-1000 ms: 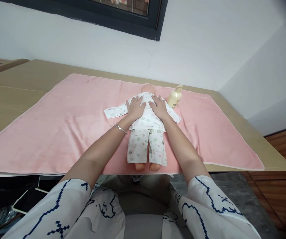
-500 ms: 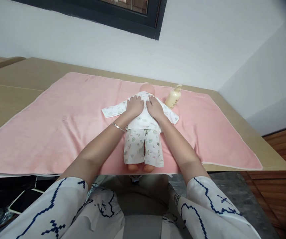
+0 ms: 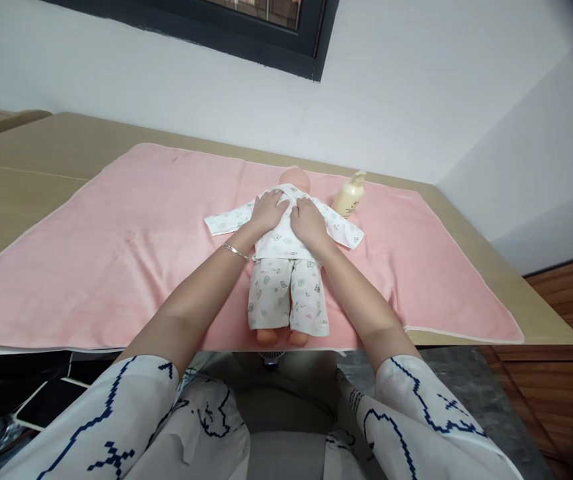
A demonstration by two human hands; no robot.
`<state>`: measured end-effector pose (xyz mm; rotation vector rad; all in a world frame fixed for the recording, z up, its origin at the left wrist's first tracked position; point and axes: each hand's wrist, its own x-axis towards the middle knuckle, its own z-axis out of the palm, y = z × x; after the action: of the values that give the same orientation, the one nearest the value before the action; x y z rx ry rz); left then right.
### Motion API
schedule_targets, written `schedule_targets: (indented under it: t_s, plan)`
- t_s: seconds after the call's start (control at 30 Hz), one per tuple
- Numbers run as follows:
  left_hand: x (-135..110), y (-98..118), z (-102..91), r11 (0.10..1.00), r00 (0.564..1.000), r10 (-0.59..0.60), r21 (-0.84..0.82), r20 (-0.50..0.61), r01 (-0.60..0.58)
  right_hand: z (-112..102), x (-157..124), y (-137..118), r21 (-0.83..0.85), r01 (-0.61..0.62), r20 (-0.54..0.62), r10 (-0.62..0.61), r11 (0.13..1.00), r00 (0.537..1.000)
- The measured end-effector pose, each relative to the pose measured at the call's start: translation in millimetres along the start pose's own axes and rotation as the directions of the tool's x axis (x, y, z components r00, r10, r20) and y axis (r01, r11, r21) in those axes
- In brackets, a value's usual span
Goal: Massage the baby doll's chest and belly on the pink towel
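Pink towel [image 3: 116,253] covered the worktop [image 3: 26,173]. On it lay the doll [image 3: 286,300], face hidden, with the left hand [image 3: 268,210] and right hand [image 3: 309,221] spread flat, unclenched, on its back. Just right stood a cream pump bottle [image 3: 349,197], its label too small to read.

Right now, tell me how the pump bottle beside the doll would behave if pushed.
The pump bottle stands upright, tall and narrow, on the soft pink towel, so a push high up would probably tip it. Its rounded body would likely roll once down. The smooth plastic may be slippery; how full it is cannot be seen.
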<state>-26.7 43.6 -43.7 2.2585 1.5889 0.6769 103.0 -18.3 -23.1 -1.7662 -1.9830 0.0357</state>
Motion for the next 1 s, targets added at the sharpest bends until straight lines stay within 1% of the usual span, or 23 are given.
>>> schedule_targets:
  t_s: [0.07, 0.17, 0.23, 0.27, 0.37, 0.5, 0.57, 0.67, 0.77, 0.83, 0.9, 1.0]
  plan:
    - [-6.5, 10.4, 2.2, 0.999, 1.0, -0.012, 0.041, -0.019, 0.012, 2.0, 7.8, 14.1, 0.057, -0.004, 0.013, 0.004, 0.998, 1.0]
    - [-20.0, 32.4, 6.5, 0.994, 0.997, -0.053, 0.089, -0.061, 0.058, 5.8, 20.8, 38.4, 0.115, -0.04, 0.041, 0.035, 0.993, 0.999]
    - [-25.1, 41.5, 8.7, 0.993, 0.995, -0.069, 0.09, -0.068, 0.075, 7.6, 25.3, 46.7, 0.112, -0.078, 0.057, 0.072, 0.991, 0.996]
    - [-25.3, 42.6, 9.0, 0.993, 0.995, -0.077, 0.082, -0.061, 0.081, 7.7, 25.4, 47.1, 0.099, -0.092, 0.059, 0.086, 0.991, 0.995]
    - [-16.3, 32.1, 6.9, 0.996, 0.996, -0.088, 0.029, -0.025, 0.089, 4.4, 17.9, 34.5, 0.033, -0.075, 0.047, 0.073, 0.997, 0.996]
    - [2.7, 7.4, 3.4, 0.997, 0.999, -0.052, -0.049, 0.012, 0.053, -1.5, 3.0, 7.8, -0.063, 0.045, 0.066, -0.041, 0.997, 0.997]
    - [5.7, 3.6, 4.4, 0.998, 1.0, -0.031, -0.057, -0.002, 0.031, -1.3, 1.4, 3.0, -0.087, 0.083, 0.076, -0.076, 0.993, 0.994]
    - [-2.2, 14.4, 8.5, 1.0, 0.998, -0.012, 0.0, -0.064, 0.012, 3.3, 8.8, 13.6, -0.047, 0.075, 0.075, -0.072, 0.996, 0.995]
    - [-15.9, 32.2, 12.6, 0.998, 0.993, -0.016, 0.064, -0.118, 0.024, 8.7, 19.1, 33.4, 0.064, 0.018, 0.062, -0.022, 0.998, 0.998]
    - [-20.8, 37.9, 13.9, 0.997, 0.991, 0.007, 0.077, -0.132, 0.003, 10.7, 22.0, 41.5, 0.115, -0.017, 0.041, 0.012, 0.993, 0.999]
    - [-19.8, 35.8, 14.1, 0.997, 0.99, 0.036, 0.066, -0.134, -0.027, 11.1, 20.9, 42.0, 0.125, -0.036, 0.017, 0.034, 0.992, 0.999]
    - [-11.2, 23.3, 15.0, 0.999, 0.992, 0.034, 0.007, -0.118, -0.033, 10.1, 15.4, 33.5, 0.1, -0.059, -0.007, 0.06, 0.993, 0.998]
